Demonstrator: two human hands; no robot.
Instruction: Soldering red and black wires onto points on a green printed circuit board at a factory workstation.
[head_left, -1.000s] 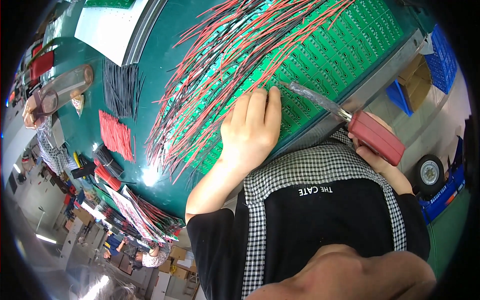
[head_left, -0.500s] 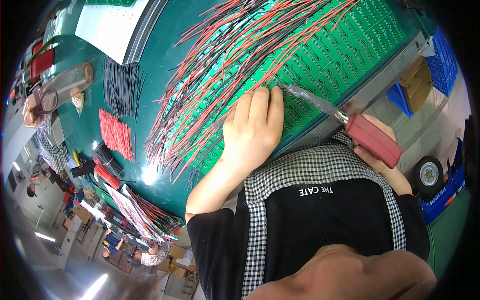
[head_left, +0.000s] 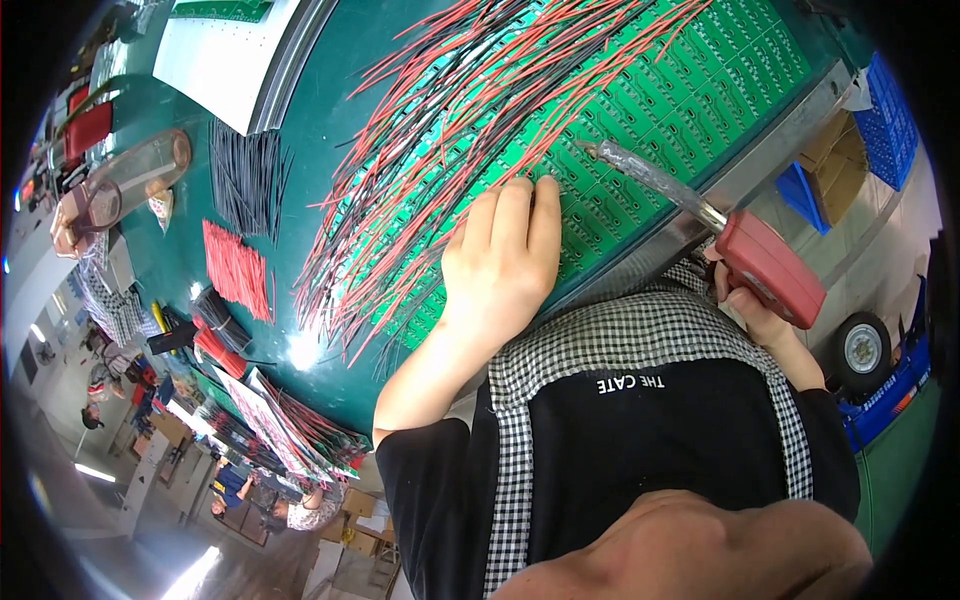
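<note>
My left hand rests palm down on a panel of green circuit boards, beside a bundle of red and black wires. Its fingers bend downward, close together; the thumb and whatever the fingertips pinch are hidden. In my right hand is a soldering gun with a red handle, held at the panel's near edge. Its grey wrapped barrel slants up and left, so the bare tip stands over the boards, a little right of and beyond my left fingertips, apart from them.
Black wires and short red wires lie sorted on the green table left of the panel. Beyond them stands a white sheet or tray. A metal table edge runs between me and the panel. Blue crates stand at right.
The soldering gun has drawn back to the right, its tip moving away from my left fingertips. My left hand has shifted very slightly left and stays on the boards.
</note>
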